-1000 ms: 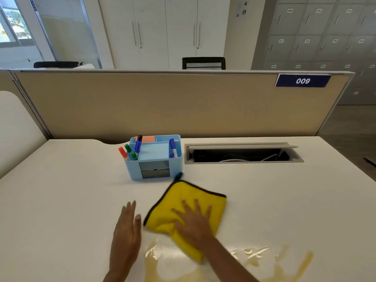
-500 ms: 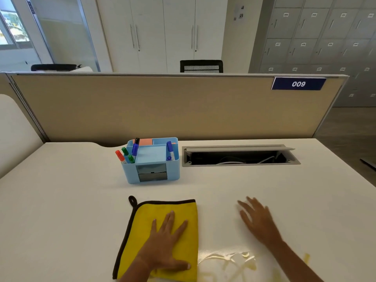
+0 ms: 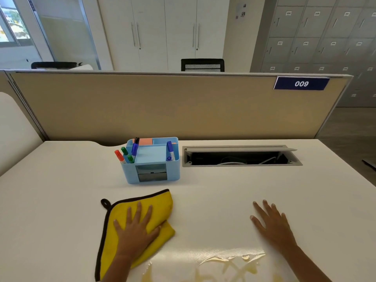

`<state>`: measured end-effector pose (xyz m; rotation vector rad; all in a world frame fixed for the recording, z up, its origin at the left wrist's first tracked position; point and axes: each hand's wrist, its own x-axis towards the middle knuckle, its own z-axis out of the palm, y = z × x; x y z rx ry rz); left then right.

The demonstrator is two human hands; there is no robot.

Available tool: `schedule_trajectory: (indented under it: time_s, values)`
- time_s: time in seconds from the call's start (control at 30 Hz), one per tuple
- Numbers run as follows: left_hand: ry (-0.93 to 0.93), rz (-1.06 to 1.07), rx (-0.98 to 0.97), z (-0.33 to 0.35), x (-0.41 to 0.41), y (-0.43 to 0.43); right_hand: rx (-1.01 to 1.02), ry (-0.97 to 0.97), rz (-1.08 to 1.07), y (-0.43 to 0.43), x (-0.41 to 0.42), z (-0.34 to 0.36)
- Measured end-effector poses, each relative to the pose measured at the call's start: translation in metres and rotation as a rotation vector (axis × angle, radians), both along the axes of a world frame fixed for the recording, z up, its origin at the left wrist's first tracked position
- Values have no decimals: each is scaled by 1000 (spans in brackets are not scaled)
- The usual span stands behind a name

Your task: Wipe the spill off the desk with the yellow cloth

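The white surface (image 3: 61,200) carries a wet yellowish spill (image 3: 223,267) lying between the two hands, its length running left to right. The yellow cloth (image 3: 160,206) is under the left hand (image 3: 135,231), which presses flat with spread fingers, nearer the spill's left edge. The right hand (image 3: 272,224) rests open and empty.

Bright, even indoor light fills the scene, with daylight entering through the window (image 3: 12,27) at upper left. Glare shines off the wet spill (image 3: 223,261) (near edge of the bench (image 3: 61,190)). Shadows are soft; straight lines bow toward the edges.
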<state>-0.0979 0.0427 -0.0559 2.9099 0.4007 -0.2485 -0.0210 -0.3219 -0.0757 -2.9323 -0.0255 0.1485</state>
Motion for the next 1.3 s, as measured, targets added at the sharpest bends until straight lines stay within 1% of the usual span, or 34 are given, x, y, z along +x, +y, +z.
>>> schedule_trajectory:
  time_s: [0.1, 0.13, 0.17, 0.33, 0.4, 0.5, 0.53, 0.6, 0.67, 0.73, 0.87, 0.93, 0.97, 1.0, 1.03, 1.1, 1.13, 1.2, 1.3]
  values:
    - [-75, 72, -43, 1, -19, 7, -15, -6, -2, -2, 1, -2]
    - [-136, 48, -73, 2, -27, 5, -24, -12, -5, -2, 1, -3]
    - [-140, -18, -83, 8, -35, 2, -30, -18, -6, -1, 1, -4]
    - [-398, -216, 186, -12, -55, -24, -28, -42, -18, 2, 0, -8]
    - [-410, -269, 231, -20, -49, -43, -33, -54, -26, 3, 0, -10]
    - [-321, -324, 226, -19, -27, -69, -20, -53, -27, 2, 1, -12]
    - [-265, -309, 183, -16, -17, -74, -4, -47, -26, 1, 1, -12]
    - [-179, -214, 94, -7, -2, -71, 11, -42, -26, -1, 1, -13]
    - [-136, -126, 82, -4, 8, -54, 4, -43, -23, -2, 1, -13]
    - [-77, 13, 45, -6, 12, -29, 14, -32, -17, -3, 2, -13]
    - [20, 252, 6, 5, -20, 6, 5, -7, -7, -4, 5, -12]
    - [6, 292, -28, 6, -41, 16, 10, 1, -5, -5, 6, -12]
    - [-63, 275, -72, 3, -51, 16, 18, 8, -4, -5, 6, -12]
    - [-136, 195, -61, -2, -64, 13, 18, 14, -2, -4, 6, -11]
    - [-231, 101, -25, -6, -76, 5, 10, 18, 0, -4, 6, -11]
    - [-450, -20, 45, -15, -88, -23, -13, 19, 0, -3, 6, -10]
    - [-493, -55, 68, -21, -88, -39, -21, 18, -1, -3, 6, -10]
    - [-509, -123, 129, -30, -80, -72, -29, 14, -1, -1, 6, -10]
    - [-380, -199, 144, -26, -55, -109, -57, 19, 0, -1, 8, -8]
